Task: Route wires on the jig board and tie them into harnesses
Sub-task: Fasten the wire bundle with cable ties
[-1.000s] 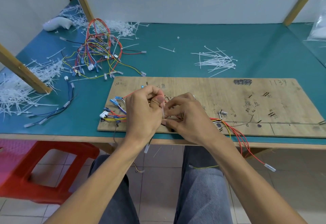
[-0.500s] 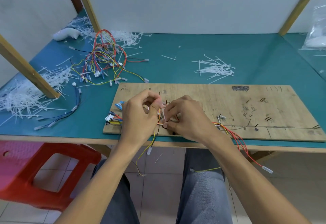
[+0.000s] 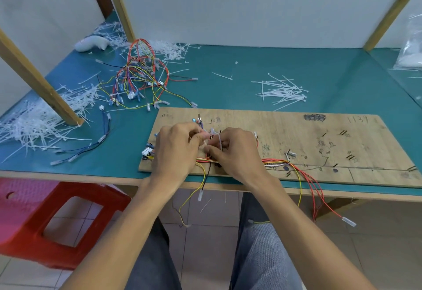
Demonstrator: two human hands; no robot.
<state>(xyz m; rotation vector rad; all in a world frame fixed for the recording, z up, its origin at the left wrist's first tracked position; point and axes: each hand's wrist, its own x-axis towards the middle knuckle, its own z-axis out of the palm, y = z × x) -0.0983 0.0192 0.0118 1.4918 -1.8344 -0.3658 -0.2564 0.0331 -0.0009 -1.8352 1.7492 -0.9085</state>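
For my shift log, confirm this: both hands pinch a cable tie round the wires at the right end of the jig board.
Wrong end. The head view shows the left hand and right hand pinching the cable tie round the wires at the left end of the jig board, not the right.

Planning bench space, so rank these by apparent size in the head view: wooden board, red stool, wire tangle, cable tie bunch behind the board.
1. wooden board
2. red stool: it is nearer the camera and cut off by the frame, so its place is unsure
3. wire tangle
4. cable tie bunch
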